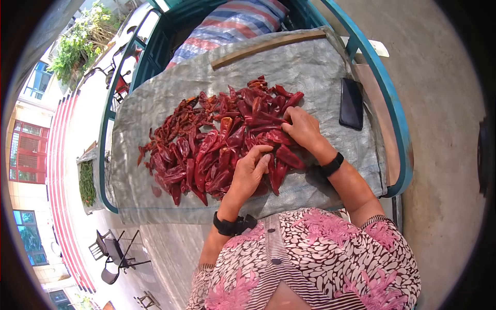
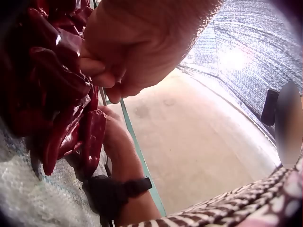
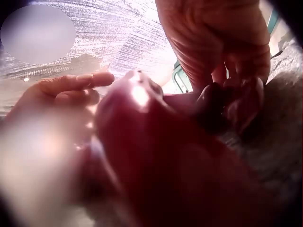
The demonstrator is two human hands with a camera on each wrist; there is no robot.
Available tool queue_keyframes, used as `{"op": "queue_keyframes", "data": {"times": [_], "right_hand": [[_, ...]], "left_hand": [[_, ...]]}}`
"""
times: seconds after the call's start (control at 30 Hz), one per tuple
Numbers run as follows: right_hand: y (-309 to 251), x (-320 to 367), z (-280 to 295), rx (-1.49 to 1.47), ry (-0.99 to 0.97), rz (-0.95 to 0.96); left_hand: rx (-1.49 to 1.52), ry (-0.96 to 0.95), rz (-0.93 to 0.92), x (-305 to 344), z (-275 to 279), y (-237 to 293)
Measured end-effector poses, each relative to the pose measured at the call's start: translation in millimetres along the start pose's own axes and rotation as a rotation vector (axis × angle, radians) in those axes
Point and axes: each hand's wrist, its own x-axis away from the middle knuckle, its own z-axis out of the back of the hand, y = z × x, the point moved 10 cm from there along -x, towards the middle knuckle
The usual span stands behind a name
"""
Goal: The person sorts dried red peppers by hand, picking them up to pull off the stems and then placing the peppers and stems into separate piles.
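Dried red chili peppers lie heaped on a grey woven sheet. My left hand hovers at the heap's near edge, its fingers loosely bent and thumb close to the index finger. In the left wrist view nothing shows between the fingertips of this left hand. My right hand reaches into the heap's right side. In the right wrist view, the fingers of the right hand pinch a wrinkled chili pepper. A large blurred pepper fills the foreground there.
A black phone lies on the sheet at the right. A wooden strip rests along the far edge, with a striped sack behind. Teal cart rails border the sheet. A chair stands at the lower left.
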Motion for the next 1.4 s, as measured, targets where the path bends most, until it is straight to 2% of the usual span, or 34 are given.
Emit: {"op": "queue_keyframes", "data": {"times": [0.1,0.2,0.33,0.4,0.43,0.5,0.53,0.6,0.63,0.73,0.83,0.9,0.97,1.03,1.13,1.23,1.3,1.4], "right_hand": [[7,7,10,-0.225,-0.019,-0.085],[-23,25,40,-0.438,-0.007,0.09],[-57,56,39,-0.703,-0.272,0.073],[-55,58,36,-0.703,-0.347,0.055],[-54,59,33,-0.704,-0.384,0.044],[-36,45,38,-0.51,-0.247,-0.026],[-26,36,40,-0.411,-0.181,-0.057],[-19,19,43,-0.228,-0.033,0.013],[-16,12,45,-0.134,0.045,0.047],[-1,-8,32,0.044,0.079,-0.025],[16,-21,18,-0.035,0.085,-0.041],[29,-20,17,-0.108,0.076,-0.118],[34,-14,20,-0.226,0.073,-0.14],[27,-2,27,-0.392,0.084,-0.102],[-9,29,21,-0.752,-0.08,-0.118],[-58,62,26,-0.81,-0.192,-0.062],[-70,69,27,-0.753,-0.206,0.028],[-74,68,27,-0.678,-0.238,0.052]], "left_hand": [[-0.044,0.026,0.011,2,3,3],[-0.066,0.205,-0.07,3,16,20],[-0.184,0.203,-0.005,0,18,18],[-0.32,0.131,0.051,0,16,13],[-0.383,0.15,0.008,2,18,17],[-0.507,0.19,-0.081,6,19,22],[-0.565,0.193,-0.022,4,21,17],[-0.681,0.196,0.096,2,25,7],[-0.615,0.213,0.105,2,26,8],[-0.483,0.219,0.1,3,25,11],[-0.482,0.157,0.065,5,20,8],[-0.471,0.141,0.061,6,21,11],[-0.436,0.169,0.03,8,23,12],[-0.383,0.195,-0.001,6,25,15],[-0.299,0.181,-0.006,4,23,19],[-0.214,0.063,0.016,1,9,17],[-0.093,-0.036,0.001,0,-3,8],[-0.179,-0.089,0.016,3,-5,2]]}}
